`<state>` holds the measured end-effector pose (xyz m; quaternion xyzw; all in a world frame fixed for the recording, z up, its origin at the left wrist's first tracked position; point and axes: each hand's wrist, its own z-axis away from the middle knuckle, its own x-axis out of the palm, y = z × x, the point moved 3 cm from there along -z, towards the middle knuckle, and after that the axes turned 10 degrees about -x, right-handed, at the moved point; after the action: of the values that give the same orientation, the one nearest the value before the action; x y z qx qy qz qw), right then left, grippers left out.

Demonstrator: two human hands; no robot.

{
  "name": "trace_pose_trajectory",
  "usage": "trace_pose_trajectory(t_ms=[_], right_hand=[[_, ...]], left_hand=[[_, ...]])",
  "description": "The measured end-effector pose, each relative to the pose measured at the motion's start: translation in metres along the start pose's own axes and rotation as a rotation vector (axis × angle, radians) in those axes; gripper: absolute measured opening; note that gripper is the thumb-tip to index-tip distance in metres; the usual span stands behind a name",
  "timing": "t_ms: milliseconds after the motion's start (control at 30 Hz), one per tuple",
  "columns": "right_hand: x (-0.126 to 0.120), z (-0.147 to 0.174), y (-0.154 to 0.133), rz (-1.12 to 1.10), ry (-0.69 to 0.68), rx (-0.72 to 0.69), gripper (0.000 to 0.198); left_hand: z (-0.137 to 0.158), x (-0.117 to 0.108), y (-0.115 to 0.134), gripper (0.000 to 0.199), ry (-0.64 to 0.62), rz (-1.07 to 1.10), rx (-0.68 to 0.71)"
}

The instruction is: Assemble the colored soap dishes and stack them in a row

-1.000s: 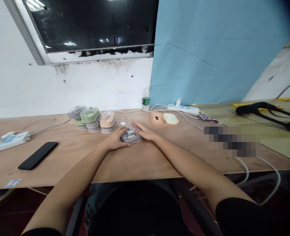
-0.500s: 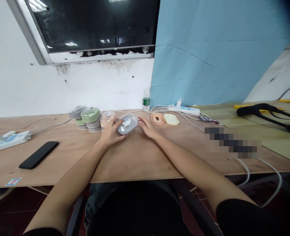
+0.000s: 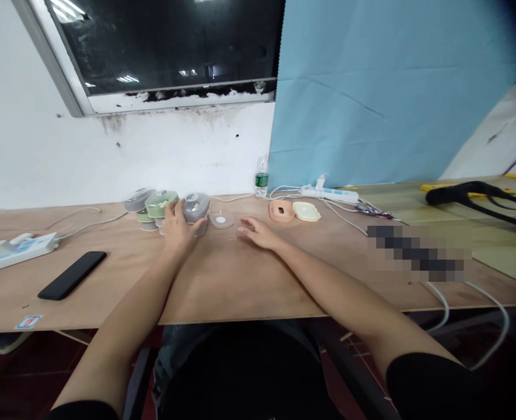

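Note:
My left hand (image 3: 178,226) rests against the near left side of a grey lidded box (image 3: 197,205), its fingers and thumb apart. This box has a see-through lid with a round sticker and sits on top of a stack. Just left of the hand, a green lidded box (image 3: 161,203) tops another stack, partly covered by the fingers. My right hand (image 3: 259,232) hovers low over the table with fingers stretched out, holding nothing. Between the hands lies a clear shallow piece (image 3: 221,220) with a white round sticker.
An orange box part (image 3: 281,211) and a cream one (image 3: 306,212) lie right of centre. Behind stand a green-labelled bottle (image 3: 261,178) and a power strip (image 3: 330,194) with cables. A black phone (image 3: 72,275) and another power strip (image 3: 17,254) are at left.
The grey box has gone from between my hands leftward onto the stack where a pinkish box was on top. My left hand followed it; the clear piece now shows.

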<state>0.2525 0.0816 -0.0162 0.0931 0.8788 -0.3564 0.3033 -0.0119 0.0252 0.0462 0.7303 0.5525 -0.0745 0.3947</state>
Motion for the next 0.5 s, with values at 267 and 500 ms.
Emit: trace_pose_trajectory(t_ms=[267, 500], right_hand=[[-0.0001, 0.0011, -0.0049, 0.008, -0.012, -0.001, 0.052], [0.0027, 0.0035, -0.0052, -0.003, -0.062, 0.015, 0.058]], left_hand=[[0.0037, 0.0057, -0.0020, 0.075, -0.059, -0.032, 0.036], [0.0045, 0.0082, -0.0022, 0.061, -0.046, -0.095, 0.087]])
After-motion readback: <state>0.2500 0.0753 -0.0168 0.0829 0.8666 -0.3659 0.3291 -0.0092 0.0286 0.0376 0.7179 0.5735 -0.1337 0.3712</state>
